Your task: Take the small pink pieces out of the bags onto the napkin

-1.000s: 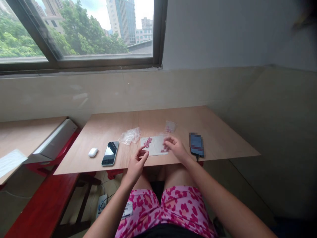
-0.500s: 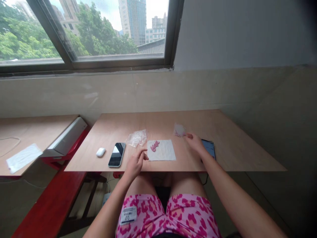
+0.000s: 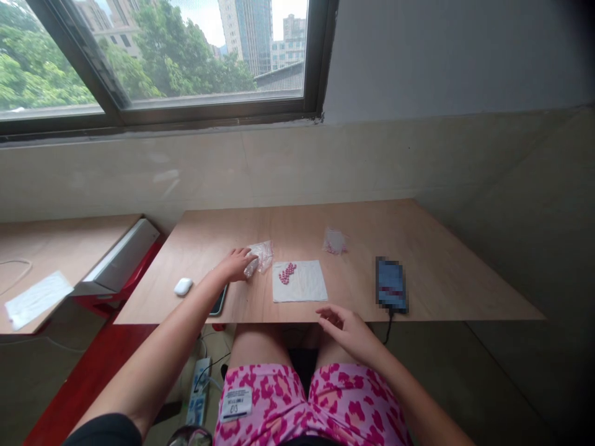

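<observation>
A white sheet (image 3: 302,282) lies near the front edge of the wooden table (image 3: 418,235), with a cluster of small pink pieces (image 3: 287,272) on its left part. My left hand (image 3: 237,264) reaches forward and its fingers touch a crumpled clear plastic bag (image 3: 260,255) just left of the sheet. My right hand (image 3: 351,328) hovers at the table's front edge, below the sheet, fingers loosely apart and holding nothing. A small clear bag with pink bits (image 3: 333,241) lies beyond the sheet to the right.
A dark phone (image 3: 391,285) with a cable lies at the right; another phone (image 3: 217,300) lies partly under my left forearm, next to a white earbud case (image 3: 183,286). A second table (image 3: 56,248) with a white box stands at left. A power strip (image 3: 199,396) lies on the floor.
My left hand has gone from the table's edge forward onto the crumpled bag. My right hand has drawn back from the small pink bag to the front edge.
</observation>
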Tool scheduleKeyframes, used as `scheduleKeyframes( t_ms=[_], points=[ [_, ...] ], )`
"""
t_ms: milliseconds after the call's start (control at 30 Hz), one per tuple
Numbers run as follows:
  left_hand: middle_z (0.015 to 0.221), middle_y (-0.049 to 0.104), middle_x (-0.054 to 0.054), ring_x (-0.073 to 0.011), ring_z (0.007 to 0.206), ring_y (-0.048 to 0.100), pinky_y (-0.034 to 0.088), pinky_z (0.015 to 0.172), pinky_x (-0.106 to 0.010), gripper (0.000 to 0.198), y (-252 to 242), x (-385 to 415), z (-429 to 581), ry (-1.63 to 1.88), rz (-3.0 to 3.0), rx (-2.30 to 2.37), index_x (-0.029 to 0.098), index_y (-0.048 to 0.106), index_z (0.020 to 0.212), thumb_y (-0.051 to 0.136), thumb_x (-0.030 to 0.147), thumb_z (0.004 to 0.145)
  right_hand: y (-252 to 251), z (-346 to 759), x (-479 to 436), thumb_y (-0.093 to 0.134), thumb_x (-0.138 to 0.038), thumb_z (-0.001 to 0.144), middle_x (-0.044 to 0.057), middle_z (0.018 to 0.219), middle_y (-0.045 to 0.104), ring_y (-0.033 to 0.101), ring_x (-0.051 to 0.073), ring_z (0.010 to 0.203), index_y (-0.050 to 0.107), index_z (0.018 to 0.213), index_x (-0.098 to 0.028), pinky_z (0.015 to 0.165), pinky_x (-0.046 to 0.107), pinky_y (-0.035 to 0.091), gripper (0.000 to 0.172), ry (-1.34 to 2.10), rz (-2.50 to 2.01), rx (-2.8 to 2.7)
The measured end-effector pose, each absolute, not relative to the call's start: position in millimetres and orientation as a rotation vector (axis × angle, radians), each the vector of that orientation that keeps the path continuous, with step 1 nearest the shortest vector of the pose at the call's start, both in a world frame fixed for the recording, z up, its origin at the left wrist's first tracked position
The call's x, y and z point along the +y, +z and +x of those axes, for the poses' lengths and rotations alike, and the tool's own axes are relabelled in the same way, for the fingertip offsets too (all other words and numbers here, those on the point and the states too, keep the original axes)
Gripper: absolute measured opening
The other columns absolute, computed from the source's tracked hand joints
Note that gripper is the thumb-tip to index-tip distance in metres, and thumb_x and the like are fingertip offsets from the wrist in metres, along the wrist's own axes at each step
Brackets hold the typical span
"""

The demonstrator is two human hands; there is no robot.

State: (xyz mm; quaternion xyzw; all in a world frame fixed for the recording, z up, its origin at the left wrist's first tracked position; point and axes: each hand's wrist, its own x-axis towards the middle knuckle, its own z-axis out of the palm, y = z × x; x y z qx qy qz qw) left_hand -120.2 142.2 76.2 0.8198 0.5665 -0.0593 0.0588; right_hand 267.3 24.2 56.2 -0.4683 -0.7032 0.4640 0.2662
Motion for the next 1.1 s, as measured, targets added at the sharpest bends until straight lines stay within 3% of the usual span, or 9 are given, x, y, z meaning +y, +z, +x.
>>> scheduleKeyframes(
  t_ms=[167, 400, 633, 867, 1100],
  points=[
    [0.138, 0.059, -0.013, -0.0353, 0.126, 0.054, 0.037, 0.109, -0.044, 0.056, 72, 145, -120, -0.053, 2.517, 1.672, 0.026, 0.067, 0.125, 0.08, 0.024, 0.071, 57, 264, 24, 0.059, -0.035, 0.094, 0.005, 0.086, 0.073, 0.065, 0.02, 0.069, 0.071, 0.107, -0.022, 0.065, 0.031, 0.052, 0.022, 1.166, -1.232, -2.009],
    [0.146, 0.054, -0.016, -0.0385, 0.135, 0.049, 0.035, 0.112, -0.046, 0.082, 74, 138, -123, -0.145, 2.489, 1.621, 0.025, 0.059, 0.14, 0.087, 0.032, 0.063, 59, 265, 20, 0.058, -0.025, 0.093, 0.006, 0.09, 0.073, 0.066, 0.019, 0.072, 0.07, 0.108, -0.021, 0.068, 0.03, 0.05, 0.02, 1.096, -1.202, -2.143],
    [0.137, 0.063, -0.011, -0.0323, 0.129, 0.056, 0.037, 0.109, -0.04, 0.067, 78, 140, -120, -0.131, 2.541, 1.536, 0.03, 0.065, 0.131, 0.088, 0.034, 0.068, 58, 271, 16, 0.063, -0.021, 0.088, 0.005, 0.088, 0.073, 0.065, 0.021, 0.075, 0.071, 0.109, -0.022, 0.069, 0.029, 0.048, 0.022, 1.009, -1.218, -2.298],
    [0.128, 0.067, -0.013, -0.0318, 0.117, 0.062, 0.044, 0.102, -0.038, 0.049, 99, 127, -100, 0.189, 2.544, 1.546, 0.02, 0.068, 0.125, 0.075, 0.035, 0.079, 69, 273, 13, 0.062, -0.022, 0.089, 0.006, 0.091, 0.073, 0.066, 0.022, 0.081, 0.071, 0.109, -0.022, 0.071, 0.03, 0.048, 0.022, 0.981, -1.227, -2.336],
    [0.12, 0.069, -0.011, -0.0293, 0.112, 0.064, 0.047, 0.098, -0.038, 0.04, 136, 65, -32, 0.653, 2.311, 1.48, 0.021, 0.063, 0.122, 0.064, 0.045, 0.091, 83, 265, 9, 0.06, -0.024, 0.092, 0.007, 0.1, 0.072, 0.067, 0.02, 0.079, 0.069, 0.115, -0.023, 0.07, 0.031, 0.053, 0.024, 1.102, -1.086, -2.113]
  ],
)
